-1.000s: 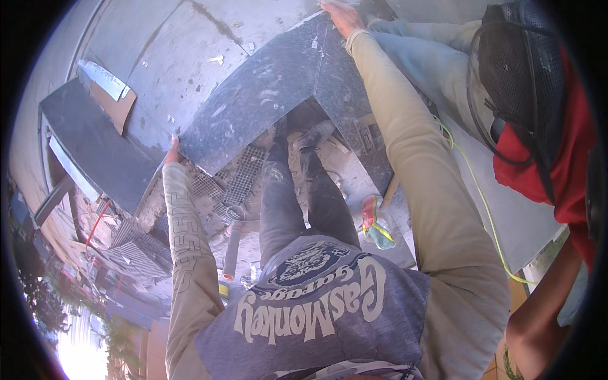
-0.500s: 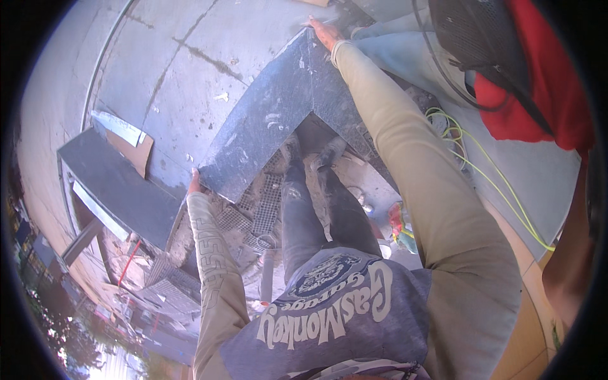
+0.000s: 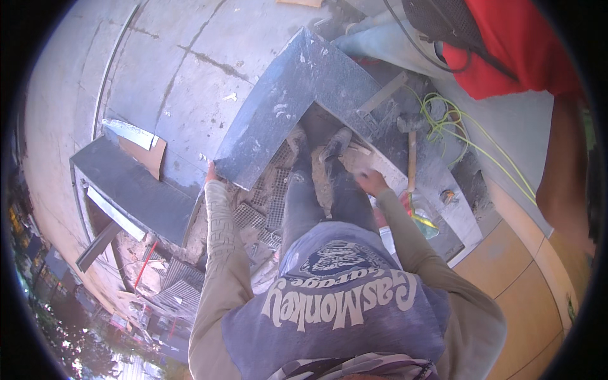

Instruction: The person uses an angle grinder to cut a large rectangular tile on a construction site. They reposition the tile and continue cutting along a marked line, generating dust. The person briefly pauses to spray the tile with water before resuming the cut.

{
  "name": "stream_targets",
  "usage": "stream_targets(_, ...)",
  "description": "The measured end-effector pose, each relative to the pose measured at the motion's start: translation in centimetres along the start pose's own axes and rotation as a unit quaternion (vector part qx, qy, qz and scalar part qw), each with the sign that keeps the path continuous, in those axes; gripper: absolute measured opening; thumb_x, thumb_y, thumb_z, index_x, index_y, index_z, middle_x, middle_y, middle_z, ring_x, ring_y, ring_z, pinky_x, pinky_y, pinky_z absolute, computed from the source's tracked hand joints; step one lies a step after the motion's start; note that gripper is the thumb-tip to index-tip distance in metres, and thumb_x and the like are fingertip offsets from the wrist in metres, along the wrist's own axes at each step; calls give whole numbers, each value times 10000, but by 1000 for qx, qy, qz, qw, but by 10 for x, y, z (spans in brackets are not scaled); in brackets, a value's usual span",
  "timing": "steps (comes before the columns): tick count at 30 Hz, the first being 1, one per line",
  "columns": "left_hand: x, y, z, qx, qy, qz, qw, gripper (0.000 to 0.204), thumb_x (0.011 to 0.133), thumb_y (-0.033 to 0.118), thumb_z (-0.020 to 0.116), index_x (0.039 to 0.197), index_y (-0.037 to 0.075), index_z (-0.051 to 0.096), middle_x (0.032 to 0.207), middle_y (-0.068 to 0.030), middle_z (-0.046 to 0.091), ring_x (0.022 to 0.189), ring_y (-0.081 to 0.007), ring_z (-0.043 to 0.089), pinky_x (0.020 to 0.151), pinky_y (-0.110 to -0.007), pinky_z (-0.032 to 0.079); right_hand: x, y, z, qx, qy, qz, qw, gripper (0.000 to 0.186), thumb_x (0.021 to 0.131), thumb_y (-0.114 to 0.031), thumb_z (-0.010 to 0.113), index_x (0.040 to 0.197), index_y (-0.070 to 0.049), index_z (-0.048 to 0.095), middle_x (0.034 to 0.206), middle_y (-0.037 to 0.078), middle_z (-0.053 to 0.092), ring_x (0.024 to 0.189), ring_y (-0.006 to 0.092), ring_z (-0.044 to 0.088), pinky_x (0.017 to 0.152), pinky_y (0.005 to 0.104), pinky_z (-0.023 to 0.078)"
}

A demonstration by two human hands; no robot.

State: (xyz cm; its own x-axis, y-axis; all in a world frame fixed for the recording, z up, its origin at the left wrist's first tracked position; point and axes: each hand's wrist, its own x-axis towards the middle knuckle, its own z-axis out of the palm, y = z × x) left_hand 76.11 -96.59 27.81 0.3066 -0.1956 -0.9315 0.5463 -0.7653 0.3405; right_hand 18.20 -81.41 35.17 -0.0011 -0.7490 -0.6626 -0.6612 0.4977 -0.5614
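Note:
A dark grey, angled stone slab, dusty and marked with white smears, lies around my feet with a joint line at its far corner. At the slab's near left end, my left hand grips the edge; its underside fingers are hidden. My right hand is off the slab, beside my right thigh, and its fingers are smeared by motion. A mallet with a wooden handle lies to the right of that hand. Across the slab's right arm rests a flat metal square-like tool.
A second dark slab stands at the left, with cardboard behind it. A yellow-green cord coils at the right, near a person in red. Plastic bags and black grid mats lie near my legs.
My right hand has let go of the slab's far corner and drawn back toward my right thigh. My left hand stays at the slab's left end. The mallet and metal tool now show.

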Motion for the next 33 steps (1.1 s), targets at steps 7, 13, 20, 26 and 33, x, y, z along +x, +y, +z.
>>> stream_targets(7,8,-8,6,6,-3,-21,1000,692,1018,627,545,1402,53,593,1316,-123,687,1131,-330,675,969,-506,547,-151,193,36,259,31,422,868,230,994,-243,600,1097,-57,685,975,118,725,771,213,723,578,362,569)
stream_targets(13,-7,-3,14,25,-10,-1,1000,675,1027,647,488,1365,77,615,1281,-105,700,1097,-328,680,943,-509,553,-203,149,57,518,66,439,731,283,967,-258,686,1133,-31,659,940,136,732,738,254,726,558,389,576)
stream_targets(20,-13,-1,19,50,-14,6,999,643,1033,630,487,1302,70,652,1214,-107,724,1033,-326,700,907,-500,574,-198,72,61,383,-7,453,805,369,1054,-293,560,1333,-60,626,1104,137,752,916,256,753,708,395,595)
stream_targets(26,5,-10,16,19,-12,24,999,625,1053,597,474,1286,49,667,1159,-118,743,973,-335,719,894,-501,592,-187,65,41,395,36,407,823,306,1017,-284,637,1232,-70,680,1000,110,755,801,214,737,667,354,594)
stream_targets(33,24,-3,2,-8,-58,43,997,603,1059,579,479,1277,54,677,1136,-125,749,954,-335,725,900,-495,591,-153,43,24,394,38,353,848,306,1014,-261,623,1239,-66,694,1009,111,759,815,192,734,675,313,578)
